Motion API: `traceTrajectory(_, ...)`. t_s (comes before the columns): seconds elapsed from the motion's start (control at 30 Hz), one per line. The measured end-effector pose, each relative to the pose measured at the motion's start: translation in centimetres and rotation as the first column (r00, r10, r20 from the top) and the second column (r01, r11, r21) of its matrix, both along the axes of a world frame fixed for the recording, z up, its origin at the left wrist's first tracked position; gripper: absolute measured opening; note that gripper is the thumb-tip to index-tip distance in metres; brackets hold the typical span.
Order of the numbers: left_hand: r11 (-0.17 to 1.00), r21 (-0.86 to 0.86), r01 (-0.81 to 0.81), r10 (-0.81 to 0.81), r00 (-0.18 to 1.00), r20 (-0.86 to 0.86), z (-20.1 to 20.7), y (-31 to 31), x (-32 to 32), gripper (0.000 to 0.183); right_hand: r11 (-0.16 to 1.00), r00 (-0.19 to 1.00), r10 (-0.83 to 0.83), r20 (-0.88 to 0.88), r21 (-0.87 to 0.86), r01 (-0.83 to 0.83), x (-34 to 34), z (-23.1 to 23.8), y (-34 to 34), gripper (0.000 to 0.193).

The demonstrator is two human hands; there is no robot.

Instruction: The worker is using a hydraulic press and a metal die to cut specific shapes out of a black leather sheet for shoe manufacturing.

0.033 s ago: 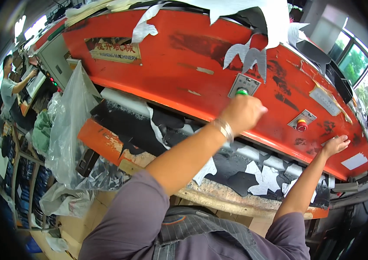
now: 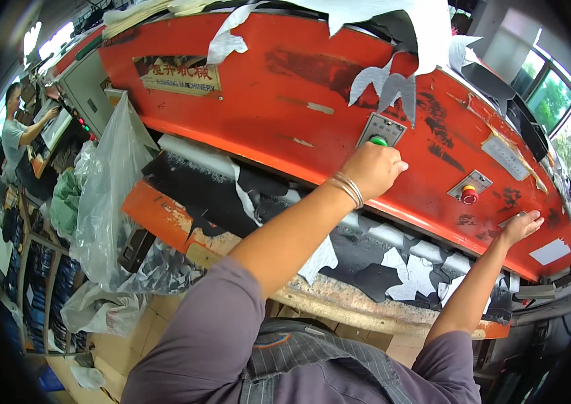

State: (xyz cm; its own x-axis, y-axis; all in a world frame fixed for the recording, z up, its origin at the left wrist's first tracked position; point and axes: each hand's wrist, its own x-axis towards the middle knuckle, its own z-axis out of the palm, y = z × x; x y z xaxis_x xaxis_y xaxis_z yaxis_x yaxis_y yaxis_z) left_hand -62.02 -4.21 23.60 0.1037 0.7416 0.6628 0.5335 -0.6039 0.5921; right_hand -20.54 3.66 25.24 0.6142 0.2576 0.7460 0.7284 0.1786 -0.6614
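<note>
My left hand (image 2: 374,171), with bangles at its wrist, is curled closed just below a green push button (image 2: 379,141) on the red machine front (image 2: 252,108). The top of the button shows above the knuckles; whether the hand touches it I cannot tell. Farther right, my right hand (image 2: 523,227) rests against the same panel with its fingers stretched out, over a small plate mostly hidden by the hand. A red knob-shaped button (image 2: 469,194) sits between the hands. Beneath the panel, black sheet material (image 2: 191,192) and white cut scraps (image 2: 410,276) lie on the machine bed.
Ragged white and grey offcuts (image 2: 396,91) hang over the machine's top. A clear plastic bag (image 2: 114,202) hangs at its left end. The bed's worn front edge (image 2: 346,303) runs close before me. Another person (image 2: 16,135) works at the far left beside a shelf rack (image 2: 36,283).
My left hand has shifted slightly down and left, and more of the green button shows. The right hand stays in place.
</note>
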Motion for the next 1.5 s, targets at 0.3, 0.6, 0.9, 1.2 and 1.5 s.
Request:
traceTrajectory(0.3, 0.861, -0.5, -0.092, -0.001, 0.983, -0.182, -8.8, -15.2, -8.1, 0.029, 0.943, 0.922, 0.333, -0.2, 0.074, -0.324, 0.3, 1.2, -9.8, 0.06)
traceTrajectory(0.6, 0.822, -0.343, -0.454, 0.305, 0.86, -0.408, -14.0, -23.8, -11.1, 0.02, 0.452, 0.46, 0.888, 0.012, -0.216, -0.866, -28.2, -4.2, -14.7, 0.025)
traceTrajectory(0.9, 0.691, -0.683, -0.236, -0.023, 0.938, -0.346, -14.2, -20.7, -14.9, 0.026, 0.237, -0.003, 0.962, 0.274, -0.839, -0.489, -37.5, -11.9, -7.6, 0.033)
traceTrajectory(1.2, 0.901, -0.395, -0.18, 0.087, 0.966, -0.242, -22.5, -12.6, -21.1, 0.073, 0.218, -0.25, 0.912, 0.325, -0.901, -0.376, -40.4, -20.9, -7.5, 0.018)
traceTrajectory(1.5, 0.637, -0.716, 0.285, -0.334, 0.939, 0.078, -18.1, -10.6, -16.7, 0.104, 0.044, 0.233, 0.943, -0.24, -0.602, -0.798, -36.0, -15.2, -17.2, 0.02)
